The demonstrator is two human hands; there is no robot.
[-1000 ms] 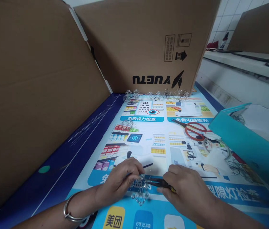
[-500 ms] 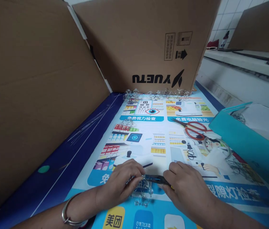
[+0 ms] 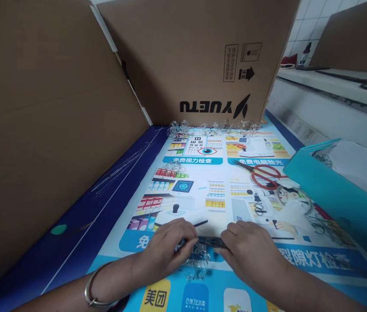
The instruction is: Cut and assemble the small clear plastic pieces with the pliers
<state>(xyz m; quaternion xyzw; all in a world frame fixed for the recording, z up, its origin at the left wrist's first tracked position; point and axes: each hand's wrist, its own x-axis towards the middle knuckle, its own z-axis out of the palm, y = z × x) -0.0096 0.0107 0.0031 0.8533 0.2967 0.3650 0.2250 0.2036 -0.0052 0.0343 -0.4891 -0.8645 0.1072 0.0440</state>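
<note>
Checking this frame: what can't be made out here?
Head view:
- Tool: handles hidden inside the right hand.
- Wire piece: tiny, see-through, partly under the left hand; its shape is unclear.
- Teal box: contents hidden by its wall; right edge cuts it off.
- Bottle on the far shelf: too small to read.

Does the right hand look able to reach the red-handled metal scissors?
Probably yes: bare printed mat lies between right hand and red-handled metal scissors, though it grips dark pliers.
</note>
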